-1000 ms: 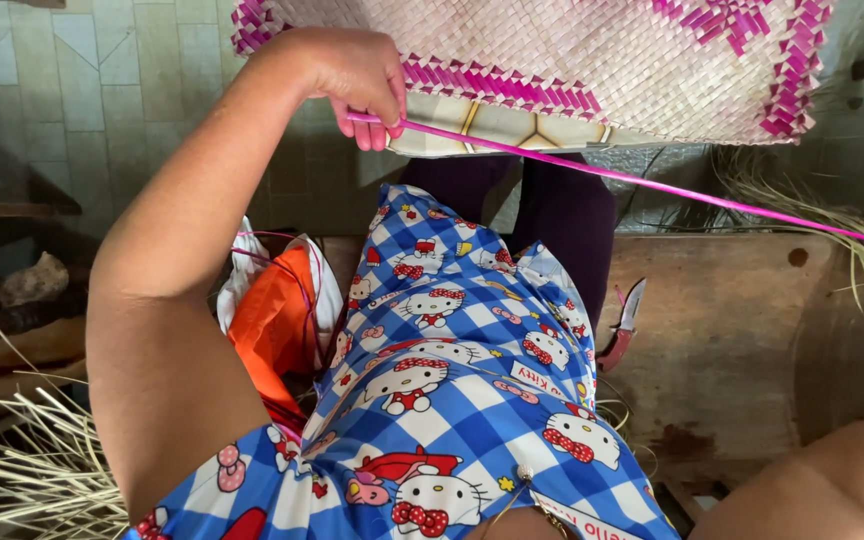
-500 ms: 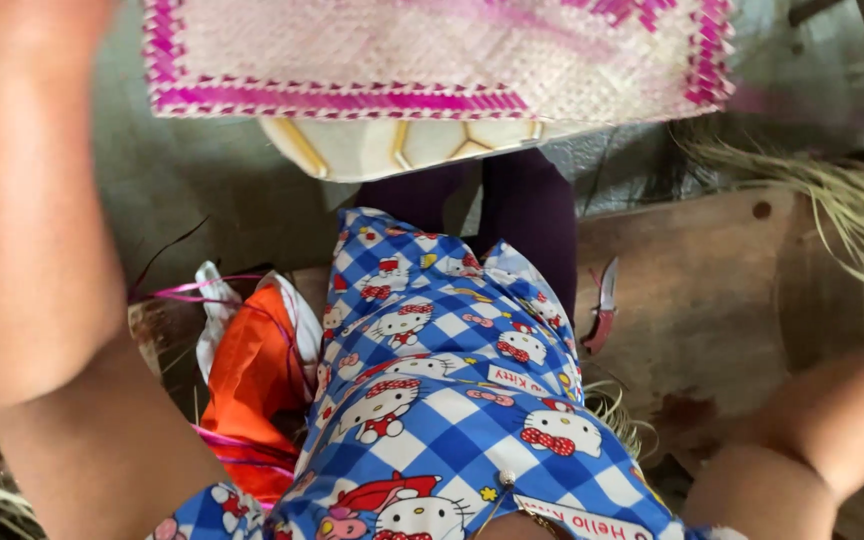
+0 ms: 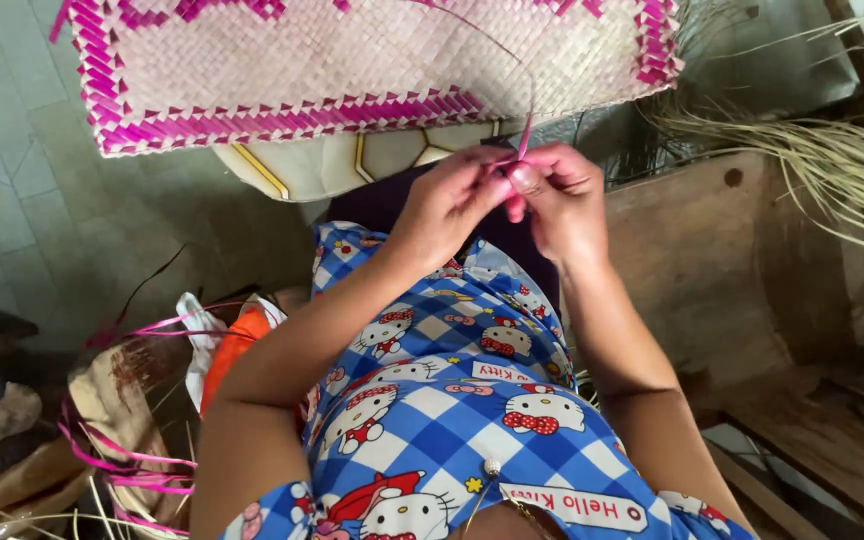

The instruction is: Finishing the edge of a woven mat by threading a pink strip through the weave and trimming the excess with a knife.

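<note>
Pink strip [image 3: 524,135] pinched between left hand [image 3: 449,200] and right hand [image 3: 559,200] at frame centre, below woven mat [image 3: 352,70]; mid-weave, next needs threading

Tiled floor [image 3: 12,190], on which loose pink strips [image 3: 117,455] and an orange-and-white bag [image 3: 222,345] are seen at lower left. Wooden bench [image 3: 702,270], over which pale straw strands [image 3: 832,170] are spread at right.

The woven mat [image 3: 372,70] runs past the top edge; fingers [image 3: 512,180] hide the pink strip's [image 3: 524,135] end.
</note>
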